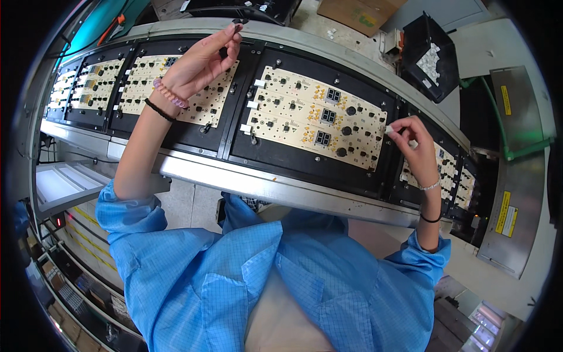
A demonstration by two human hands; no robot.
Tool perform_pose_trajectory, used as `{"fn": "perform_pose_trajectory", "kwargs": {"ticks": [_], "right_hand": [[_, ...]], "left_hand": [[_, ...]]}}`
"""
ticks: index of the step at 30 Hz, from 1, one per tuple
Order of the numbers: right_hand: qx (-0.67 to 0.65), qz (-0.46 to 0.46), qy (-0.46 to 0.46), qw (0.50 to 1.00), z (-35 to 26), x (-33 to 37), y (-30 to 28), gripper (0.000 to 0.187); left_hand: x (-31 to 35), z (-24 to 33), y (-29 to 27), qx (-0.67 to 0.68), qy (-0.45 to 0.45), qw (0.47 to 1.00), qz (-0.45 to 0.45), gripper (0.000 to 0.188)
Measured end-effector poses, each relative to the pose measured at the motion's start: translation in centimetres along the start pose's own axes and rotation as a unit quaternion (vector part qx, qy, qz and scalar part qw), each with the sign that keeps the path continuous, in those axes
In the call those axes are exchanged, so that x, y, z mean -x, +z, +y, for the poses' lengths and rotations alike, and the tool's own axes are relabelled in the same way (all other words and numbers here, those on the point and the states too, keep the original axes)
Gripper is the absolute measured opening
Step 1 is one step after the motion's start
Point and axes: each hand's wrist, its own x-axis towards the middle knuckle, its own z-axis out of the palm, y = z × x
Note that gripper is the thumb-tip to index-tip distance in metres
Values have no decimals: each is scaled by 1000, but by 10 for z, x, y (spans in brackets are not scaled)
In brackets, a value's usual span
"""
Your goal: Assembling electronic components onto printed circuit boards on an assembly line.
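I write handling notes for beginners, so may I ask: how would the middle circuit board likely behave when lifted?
The circuit board probably stays fairly stiff, as it lies flat in its black frame. With mostly small parts, it seems light for its area. The round black parts standing on it may be fragile if squeezed.

Conveyor line: runs in an arc from the left to the right of the frame, with a bright near rail (246,182) and a grey far rail (328,51).
Middle tray (293,159): black, right of centre, bearing pale boards (311,117) with 3 dark displays (328,116).
Left tray (193,141): black, upper left, more pale boards, partly hidden.
Right tray (404,190): black, similar boards, partly hidden.
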Motion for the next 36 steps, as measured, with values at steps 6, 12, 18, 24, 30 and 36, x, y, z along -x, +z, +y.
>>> {"fn": "perform_pose_trajectory", "kwargs": {"ticks": [6,12,18,24,30,36], "right_hand": [[83,-49,-9,995,2,19,7,13],[151,-19,-31,988,4,20,6,15],[142,-44,-38,988,1,20,4,16],[125,-53,-12,991,5,17,4,16],[104,-76,-16,992,12,13,3,14],[75,-79,-25,994,18,11,1,11]], "left_hand": [[1,2,-1,-44,0,999,7,25],[2,0,-1,-76,-12,997,28,25],[8,-1,-3,-81,-12,996,39,26],[12,-1,-7,-111,-9,992,60,26],[15,-4,-10,-122,-10,990,66,28],[18,-4,0,-160,-7,985,70,29]]}}
